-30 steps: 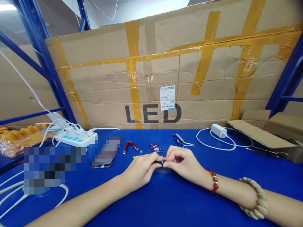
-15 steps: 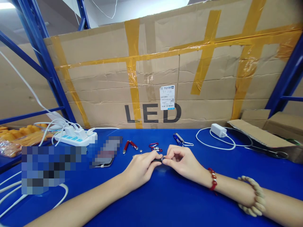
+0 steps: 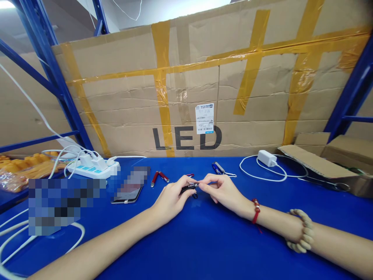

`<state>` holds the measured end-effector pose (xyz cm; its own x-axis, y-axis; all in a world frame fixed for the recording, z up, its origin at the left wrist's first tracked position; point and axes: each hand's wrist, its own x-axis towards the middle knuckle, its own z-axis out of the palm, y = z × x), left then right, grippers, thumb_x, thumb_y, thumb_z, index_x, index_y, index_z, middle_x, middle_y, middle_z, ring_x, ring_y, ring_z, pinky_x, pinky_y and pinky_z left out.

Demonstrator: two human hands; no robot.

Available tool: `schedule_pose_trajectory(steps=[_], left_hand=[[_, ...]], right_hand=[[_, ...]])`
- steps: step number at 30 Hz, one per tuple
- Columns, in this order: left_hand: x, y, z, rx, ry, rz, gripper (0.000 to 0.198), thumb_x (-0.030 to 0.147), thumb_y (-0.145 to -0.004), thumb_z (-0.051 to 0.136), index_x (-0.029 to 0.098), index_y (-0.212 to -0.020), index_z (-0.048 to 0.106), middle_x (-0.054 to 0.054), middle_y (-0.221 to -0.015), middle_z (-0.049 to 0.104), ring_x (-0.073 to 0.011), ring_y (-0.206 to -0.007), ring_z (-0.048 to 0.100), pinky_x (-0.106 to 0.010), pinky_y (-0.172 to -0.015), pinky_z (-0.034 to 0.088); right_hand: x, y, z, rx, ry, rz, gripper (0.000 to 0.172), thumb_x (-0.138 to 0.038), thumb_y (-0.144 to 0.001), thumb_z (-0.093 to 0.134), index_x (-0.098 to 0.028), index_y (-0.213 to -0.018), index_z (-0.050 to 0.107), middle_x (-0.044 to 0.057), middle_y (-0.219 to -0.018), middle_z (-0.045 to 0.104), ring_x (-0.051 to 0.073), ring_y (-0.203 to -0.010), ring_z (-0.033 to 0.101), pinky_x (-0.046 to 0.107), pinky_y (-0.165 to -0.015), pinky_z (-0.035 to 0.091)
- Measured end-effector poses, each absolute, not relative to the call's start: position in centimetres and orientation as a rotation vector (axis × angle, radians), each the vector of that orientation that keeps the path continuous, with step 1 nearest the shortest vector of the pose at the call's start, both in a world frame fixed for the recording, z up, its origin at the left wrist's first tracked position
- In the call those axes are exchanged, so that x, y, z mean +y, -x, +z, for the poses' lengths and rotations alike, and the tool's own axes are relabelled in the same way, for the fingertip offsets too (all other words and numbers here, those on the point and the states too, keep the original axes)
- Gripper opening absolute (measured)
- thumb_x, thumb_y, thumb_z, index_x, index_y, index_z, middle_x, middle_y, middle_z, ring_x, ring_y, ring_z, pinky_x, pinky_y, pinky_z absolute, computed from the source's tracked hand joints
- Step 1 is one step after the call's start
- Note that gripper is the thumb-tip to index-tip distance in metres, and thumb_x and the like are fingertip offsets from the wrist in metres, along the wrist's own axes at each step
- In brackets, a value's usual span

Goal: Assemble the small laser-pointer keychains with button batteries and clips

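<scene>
My left hand (image 3: 171, 197) is closed around a small black metal tube (image 3: 189, 188) that looks like a mini flashlight body, its end pointing right. Thumb and forefinger of my right hand (image 3: 224, 192) are pinched together at that end; what lies between the fingertips is too small to make out. A short dark piece (image 3: 195, 195) shows just below the tube, partly hidden by my fingers. Behind my left hand lie two red tubes (image 3: 159, 177). Part of a red carabiner (image 3: 190, 175) shows behind my fingertips. Blue and silver tubes (image 3: 218, 168) with a clip lie beyond my right hand.
A smartphone (image 3: 131, 188), partly blurred out, lies left of my hands. Farther left are a white power strip (image 3: 107, 171) with cables and a pixelated patch. A white charger (image 3: 267, 158), scissors (image 3: 342, 186) and an open cardboard box (image 3: 320, 165) are at right.
The black tube is tilted more upward at its right end, and both hands are slightly higher in view. A dark piece now shows beneath it. The view has shifted slightly.
</scene>
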<state>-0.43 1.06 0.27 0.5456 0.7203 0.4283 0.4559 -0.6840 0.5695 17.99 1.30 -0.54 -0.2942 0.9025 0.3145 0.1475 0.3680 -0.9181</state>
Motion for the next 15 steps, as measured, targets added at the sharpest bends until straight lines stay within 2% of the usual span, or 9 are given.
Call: schedule_pose_trajectory(steps=[6,15], left_hand=[[1.01,0.68,0.23,0.900,-2.500,0.820,0.027,0.018,-0.086,0.044,0.024,-0.113,0.047,-0.001,-0.108,0.063,-0.0169,-0.098,0.059,-0.028,-0.085,0.044],[1.01,0.79,-0.09,0.782,-2.637,0.841,0.031,0.017,-0.087,0.044,0.024,-0.116,0.051,-0.001,-0.114,0.060,-0.0157,-0.103,0.056,-0.025,-0.088,0.044]], right_hand=[[1.32,-18.01,-0.67,-1.746,1.006,1.114,0.032,-0.045,-0.064,0.066,-0.014,-0.062,0.058,-0.005,-0.050,0.049,0.003,-0.037,0.038,0.018,-0.037,0.025],[0.88,-17.91,-0.36,-1.787,1.029,1.090,0.034,-0.045,-0.062,0.067,-0.013,-0.059,0.057,-0.005,-0.048,0.047,0.003,-0.036,0.038,0.018,-0.037,0.025]])
